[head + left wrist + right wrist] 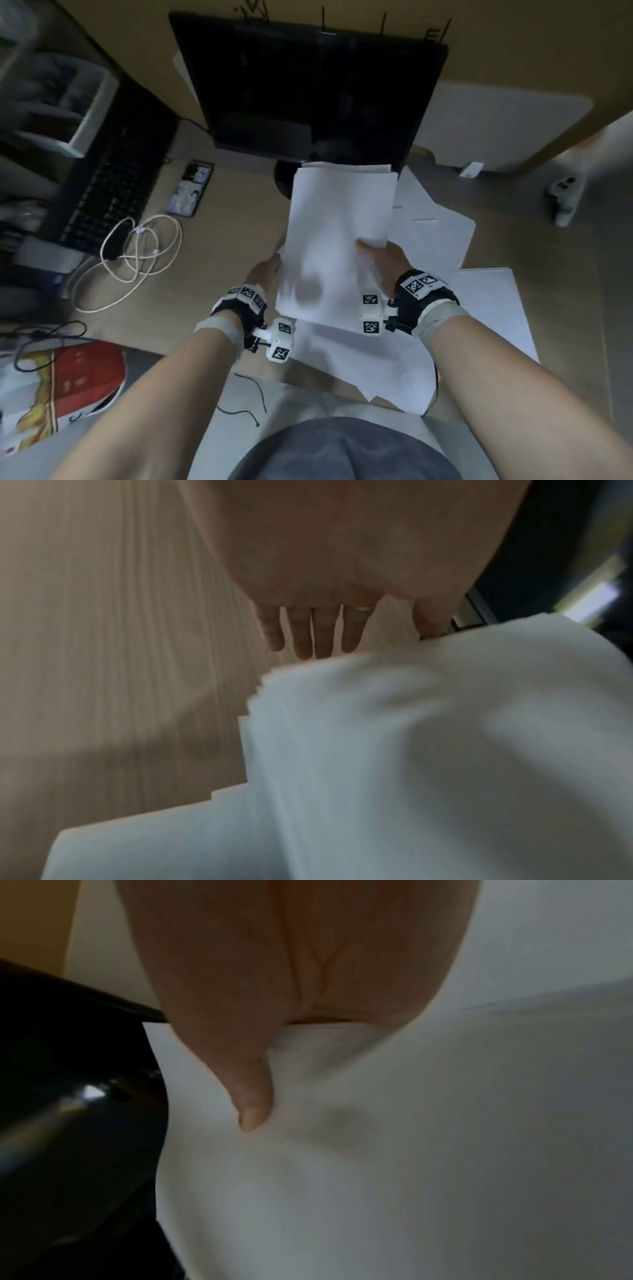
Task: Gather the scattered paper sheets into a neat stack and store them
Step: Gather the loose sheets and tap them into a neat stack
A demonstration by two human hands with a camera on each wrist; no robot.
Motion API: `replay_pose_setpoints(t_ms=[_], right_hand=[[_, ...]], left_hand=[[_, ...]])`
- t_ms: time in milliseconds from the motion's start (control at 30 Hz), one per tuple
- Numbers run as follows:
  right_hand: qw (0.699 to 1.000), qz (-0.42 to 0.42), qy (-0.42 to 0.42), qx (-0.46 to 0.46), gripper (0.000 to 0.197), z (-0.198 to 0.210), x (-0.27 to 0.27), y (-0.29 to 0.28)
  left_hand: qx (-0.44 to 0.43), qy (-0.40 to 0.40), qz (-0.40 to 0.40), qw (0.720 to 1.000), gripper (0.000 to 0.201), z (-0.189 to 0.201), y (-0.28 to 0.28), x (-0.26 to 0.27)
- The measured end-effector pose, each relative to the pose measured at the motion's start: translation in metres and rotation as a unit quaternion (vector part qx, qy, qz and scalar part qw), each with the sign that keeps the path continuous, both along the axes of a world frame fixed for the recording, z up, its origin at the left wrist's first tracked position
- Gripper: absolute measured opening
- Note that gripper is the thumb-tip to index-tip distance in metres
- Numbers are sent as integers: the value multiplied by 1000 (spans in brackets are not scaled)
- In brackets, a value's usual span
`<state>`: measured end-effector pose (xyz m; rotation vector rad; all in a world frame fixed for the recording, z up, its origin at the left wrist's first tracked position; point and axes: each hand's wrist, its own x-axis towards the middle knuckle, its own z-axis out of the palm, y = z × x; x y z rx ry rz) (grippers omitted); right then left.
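Right hand [387, 260] pinched the bundle of sheets [339, 240] at its right edge, thumb [251, 1096] pressed on top, fingers hidden underneath. Left hand [265, 274] lay against the bundle's left edge; the left wrist view showed its fingers [304, 634] straight and relaxed, gripping nothing. Bundle was held above the desk [219, 274], its far end toward the monitor [308, 89], edges uneven.

Loose sheets [493, 308] lay on the desk below and to the right of the right hand, more beyond it.

Risks, as judged: one thumb pinch carried the weight, so sheets might have slid out or fanned if the left hand gave no support. Sagging paper could have creased at the thumb. Squaring up near the monitor could have knocked its base.
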<state>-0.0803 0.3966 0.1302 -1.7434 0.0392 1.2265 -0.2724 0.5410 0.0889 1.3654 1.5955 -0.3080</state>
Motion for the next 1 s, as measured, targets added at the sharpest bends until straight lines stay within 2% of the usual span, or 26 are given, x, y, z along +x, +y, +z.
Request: replay_pose_setpoints(t_ms=[33, 100, 167, 200, 333, 400, 433, 500, 533, 600, 700, 800, 867, 933, 1000], right_hand=[[1000, 16, -11, -12, 27, -6, 2, 3], [996, 55, -44, -51, 29, -22, 6, 4], [987, 98, -74, -107, 32, -35, 12, 1], [982, 109, -81, -131, 33, -44, 15, -1], [963, 144, -100, -204, 38, -66, 21, -1], [943, 138, -128, -274, 55, -72, 24, 4], [931, 127, -137, -315, 66, -72, 26, 6], [910, 103, -141, -376, 87, -71, 30, 10], [902, 102, -138, -397, 96, -72, 32, 11], [891, 115, -126, -420, 107, -73, 35, 11], [882, 149, -118, -431, 110, -78, 41, 7], [868, 170, -117, -452, 110, -80, 48, 0], [875, 160, -113, -443, 110, -82, 50, -3], [895, 145, -94, -411, 112, -89, 54, -7], [912, 162, -61, -371, 117, -100, 61, -12]], left_hand=[[-1, -7, -7, 1000, 26, -4, 2, 2], [11, -37, 5, 999, 31, -14, 0, 2], [-21, -50, 37, 998, 25, -17, -2, 14], [-32, -47, 33, 998, 29, -20, -3, 19], [-53, 14, 14, 998, 106, -50, 7, 38], [-74, 59, 33, 995, 146, -100, 20, 36], [-93, 69, 27, 993, 152, -96, 22, 38], [-96, 68, 27, 993, 145, -109, 28, 40], [-97, 66, 22, 993, 138, -99, 28, 45], [-94, 61, 25, 993, 137, -79, 26, 54], [-115, 45, 16, 992, 122, -63, 15, 66], [-120, 48, 22, 991, 132, -61, 2, 73], [-116, 30, 33, 992, 132, -63, -7, 72], [-99, -13, 56, 993, 119, -64, -16, 73], [-96, -43, 63, 992, 115, -58, -26, 76]])
